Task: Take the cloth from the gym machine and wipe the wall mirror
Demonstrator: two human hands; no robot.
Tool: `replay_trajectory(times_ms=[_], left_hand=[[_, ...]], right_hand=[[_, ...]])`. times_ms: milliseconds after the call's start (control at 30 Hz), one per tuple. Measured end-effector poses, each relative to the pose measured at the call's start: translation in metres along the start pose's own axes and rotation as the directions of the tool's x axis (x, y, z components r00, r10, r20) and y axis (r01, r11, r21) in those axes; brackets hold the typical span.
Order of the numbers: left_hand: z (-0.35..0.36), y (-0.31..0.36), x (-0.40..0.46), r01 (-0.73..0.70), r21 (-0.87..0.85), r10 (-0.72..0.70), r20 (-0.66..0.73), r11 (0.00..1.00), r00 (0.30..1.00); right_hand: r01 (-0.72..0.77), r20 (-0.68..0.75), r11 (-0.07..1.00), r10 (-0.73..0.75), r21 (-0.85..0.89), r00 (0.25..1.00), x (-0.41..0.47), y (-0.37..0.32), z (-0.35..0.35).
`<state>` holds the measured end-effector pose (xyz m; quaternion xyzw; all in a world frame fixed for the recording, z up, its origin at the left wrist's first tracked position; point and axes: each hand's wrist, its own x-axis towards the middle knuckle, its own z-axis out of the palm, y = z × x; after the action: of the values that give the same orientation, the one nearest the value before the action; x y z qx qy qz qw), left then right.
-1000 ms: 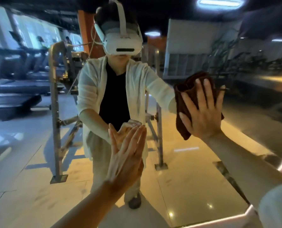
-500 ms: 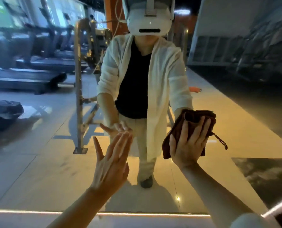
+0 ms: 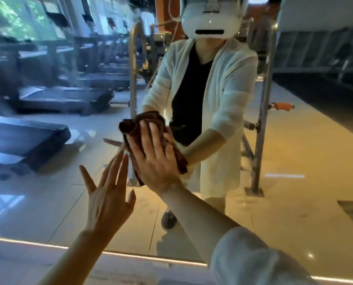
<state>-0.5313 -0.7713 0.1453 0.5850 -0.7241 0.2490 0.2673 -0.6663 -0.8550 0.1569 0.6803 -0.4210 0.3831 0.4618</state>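
Now right hand [image 3: 157, 161] presses cloth [image 3: 136, 124] flat against mirror [image 3: 48, 182]

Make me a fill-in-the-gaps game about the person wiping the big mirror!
1. The flat right hand presses a crumpled cloth whose colour is dark ____.
2. The cloth is pushed against the large wall ____.
3. The left hand, fingers spread, holds ____.
4. The strip glowing along the mirror's bottom edge is a ____.

Missing words: brown; mirror; nothing; light
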Motion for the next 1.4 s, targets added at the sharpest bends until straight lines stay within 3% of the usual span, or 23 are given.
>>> replay_trajectory(times_ms=[167,233,333,500,767,900,1100,1400], left_hand=[[-0.013,-0.027,0.001,-0.009,-0.027,0.009,0.008,1.0,1.0],[-0.015,-0.017,0.001,-0.004,-0.062,0.005,0.017,0.998,1.0],[-0.009,0.009,-0.003,-0.002,-0.117,0.011,0.072,0.993,0.997],[0.006,0.074,-0.006,-0.079,-0.214,0.107,0.121,0.974,0.987],[0.026,0.193,0.003,-0.155,-0.245,0.202,0.178,0.957,0.963],[0.037,0.237,-0.004,-0.147,-0.27,0.197,0.168,0.951,0.966],[0.05,0.235,-0.021,-0.117,-0.295,0.157,0.115,0.948,0.981],[0.045,0.135,-0.045,0.001,-0.103,0.012,0.129,0.995,0.992]], right_hand=[[-0.012,0.037,1.0,0.012,-0.002,0.999,0.014,-0.03,0.002],[0.084,0.083,0.996,-0.083,-0.001,0.993,0.014,-0.019,-0.003],[0.19,0.105,0.981,-0.184,-0.048,0.977,0.004,0.016,-0.012],[0.159,0.123,0.985,-0.151,-0.06,0.981,-0.046,0.128,-0.04],[-0.05,0.21,0.985,0.085,-0.163,0.974,-0.145,0.328,-0.106],[-0.219,0.257,0.958,0.262,-0.183,0.93,-0.203,0.38,-0.13],[-0.453,0.208,0.891,0.447,-0.022,0.87,-0.235,0.341,-0.105],[-0.344,0.148,0.934,0.329,0.094,0.933,-0.192,0.199,-0.054]])
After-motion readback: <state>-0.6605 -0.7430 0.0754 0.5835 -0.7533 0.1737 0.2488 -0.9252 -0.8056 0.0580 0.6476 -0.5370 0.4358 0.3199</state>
